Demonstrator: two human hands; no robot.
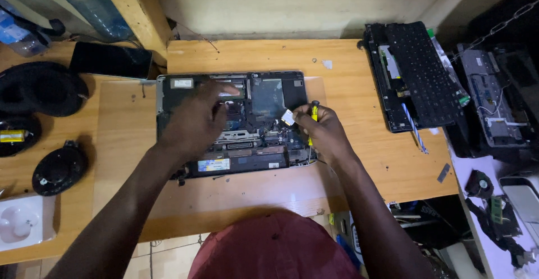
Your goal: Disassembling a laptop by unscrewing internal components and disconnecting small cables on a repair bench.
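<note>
Wooden bench (359, 161) lay under an opened laptop base (233, 121), innards up for access. Right hand (325, 135) pinched a small pale part (288, 117), its fingers also curled round a yellow-handled screwdriver (312, 123). Left hand (196, 121) reached in, fingers loosely apart, steadying. Farther right sat a detached keyboard (418, 74).

A small electronics repair workshop, this: an opened laptop (233, 123) lies gutted on the wooden tabletop (359, 76), a detached keyboard (418, 74) sits to the right, another stripped chassis (494, 102) beyond it, and a loose fan (479, 184) and memory stick (497, 209) lie below.
</note>
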